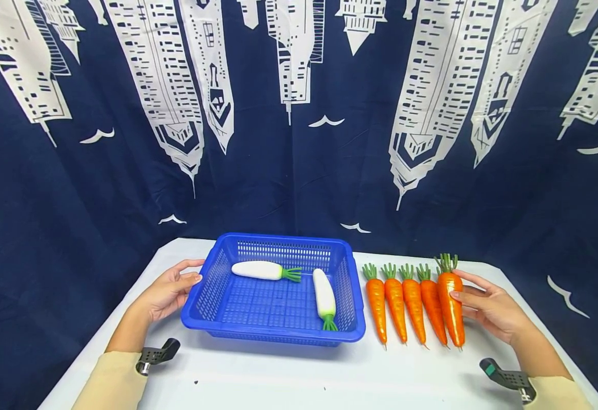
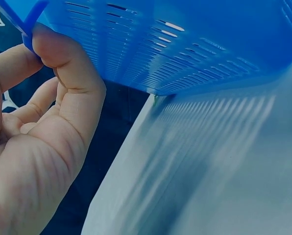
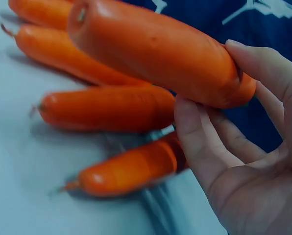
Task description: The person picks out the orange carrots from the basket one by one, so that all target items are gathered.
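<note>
My left hand (image 1: 168,290) pinches the left rim of a blue plastic basket (image 1: 273,333), its fingertips hooked at the edge in the left wrist view. Inside lie two white radishes with green stalks: one radish (image 1: 256,270) sideways at the back, another radish (image 1: 323,290) pointing its stalks toward me at the right. My right hand (image 1: 491,307) holds an orange carrot (image 1: 451,307) between thumb and fingers. In the right wrist view this carrot (image 3: 156,46) is raised above the others, its tip toward the camera's upper left.
Several more carrots (image 1: 394,304) lie in a row between the basket and my right hand, green tops pointing away. They rest on a white table (image 1: 278,376). Behind it hangs a dark blue cloth (image 1: 299,171) printed with white buildings.
</note>
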The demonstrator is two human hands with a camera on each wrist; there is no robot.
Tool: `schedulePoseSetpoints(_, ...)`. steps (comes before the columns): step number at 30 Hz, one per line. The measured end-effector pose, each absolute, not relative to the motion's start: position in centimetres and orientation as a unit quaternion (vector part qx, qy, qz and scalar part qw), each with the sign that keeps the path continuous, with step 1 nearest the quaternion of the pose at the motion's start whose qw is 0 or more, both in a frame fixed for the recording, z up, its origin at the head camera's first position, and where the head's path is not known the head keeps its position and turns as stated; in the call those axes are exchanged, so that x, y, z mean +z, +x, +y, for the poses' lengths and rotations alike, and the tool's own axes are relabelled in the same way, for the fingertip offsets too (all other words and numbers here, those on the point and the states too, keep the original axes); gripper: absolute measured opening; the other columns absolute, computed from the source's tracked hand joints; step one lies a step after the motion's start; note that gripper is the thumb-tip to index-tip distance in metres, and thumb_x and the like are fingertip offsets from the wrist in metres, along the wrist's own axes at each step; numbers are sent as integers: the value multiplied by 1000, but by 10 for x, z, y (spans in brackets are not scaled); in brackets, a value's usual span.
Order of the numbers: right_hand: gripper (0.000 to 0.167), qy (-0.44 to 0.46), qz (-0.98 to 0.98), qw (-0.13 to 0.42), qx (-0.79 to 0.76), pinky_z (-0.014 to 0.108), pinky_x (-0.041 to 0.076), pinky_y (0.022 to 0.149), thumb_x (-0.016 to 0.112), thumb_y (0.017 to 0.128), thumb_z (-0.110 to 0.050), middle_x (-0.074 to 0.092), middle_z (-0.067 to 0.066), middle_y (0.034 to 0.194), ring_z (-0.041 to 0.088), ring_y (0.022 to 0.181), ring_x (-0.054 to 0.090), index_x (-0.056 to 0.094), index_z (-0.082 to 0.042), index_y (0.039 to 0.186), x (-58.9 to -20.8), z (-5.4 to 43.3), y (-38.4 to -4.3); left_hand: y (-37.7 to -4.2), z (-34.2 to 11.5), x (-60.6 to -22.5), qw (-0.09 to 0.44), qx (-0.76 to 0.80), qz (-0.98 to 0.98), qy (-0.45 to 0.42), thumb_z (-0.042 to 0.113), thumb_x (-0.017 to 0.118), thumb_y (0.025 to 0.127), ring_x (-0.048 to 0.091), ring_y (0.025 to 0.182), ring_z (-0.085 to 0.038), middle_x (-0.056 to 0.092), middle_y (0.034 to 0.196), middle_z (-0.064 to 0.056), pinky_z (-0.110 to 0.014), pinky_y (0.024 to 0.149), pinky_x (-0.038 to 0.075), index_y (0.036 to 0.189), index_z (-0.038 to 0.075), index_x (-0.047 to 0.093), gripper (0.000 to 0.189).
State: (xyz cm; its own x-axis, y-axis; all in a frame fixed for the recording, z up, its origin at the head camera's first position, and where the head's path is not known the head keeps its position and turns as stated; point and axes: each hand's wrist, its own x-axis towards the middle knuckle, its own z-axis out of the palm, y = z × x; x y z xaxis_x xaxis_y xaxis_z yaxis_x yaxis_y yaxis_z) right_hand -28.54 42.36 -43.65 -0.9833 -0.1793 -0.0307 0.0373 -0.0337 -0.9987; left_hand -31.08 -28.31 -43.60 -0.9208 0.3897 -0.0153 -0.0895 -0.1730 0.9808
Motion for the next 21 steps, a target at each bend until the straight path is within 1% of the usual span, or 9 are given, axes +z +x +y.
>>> schedulePoseSetpoints(4, 52, -38, 700, 76, -709, 30, 64, 83, 59, 101, -1, 74, -16, 111, 7, 99, 72, 63, -38, 138, -440, 436, -289, -310, -283, -435, 160, 759, 620, 122, 3, 49, 106, 75, 94, -15, 73, 105, -1, -32, 84, 64, 142, 12, 39, 39)
schedulePoseSetpoints(8, 50, -24, 716, 95, -691, 33, 64, 82, 59, 102, -4, 73, -20, 111, 5, 99, 71, 63, -43, 134, -441, 448, -292, -310, -282, -434, 161, 758, 620, 121, 3, 50, 106, 75, 94, -15, 73, 105, -1, -32, 84, 64, 141, 13, 40, 38)
schedulePoseSetpoints(14, 50, -37, 706, 111, -699, 35, 64, 82, 56, 103, 0, 73, -20, 114, 6, 101, 72, 65, -42, 131, -442, 467, -294, -310, -282, -435, 161, 760, 619, 115, 3, 50, 106, 75, 93, -15, 73, 105, 0, -31, 83, 64, 141, 15, 41, 38)
schedulePoseSetpoints(17, 50, -24, 708, 115, -697, 35, 64, 82, 59, 102, -1, 73, -21, 112, 5, 100, 72, 66, -44, 126, -442, 477, -296, -310, -282, -435, 162, 761, 619, 111, 3, 50, 106, 75, 93, -14, 73, 104, 0, -31, 83, 64, 141, 15, 40, 38)
schedulePoseSetpoints(21, 46, 15, 729, 121, -674, 37, 64, 83, 64, 100, -7, 71, -25, 107, 3, 97, 70, 67, -49, 120, -442, 486, -300, -310, -281, -434, 160, 760, 620, 112, 3, 50, 106, 75, 93, -14, 73, 104, 0, -31, 83, 64, 141, 14, 40, 38)
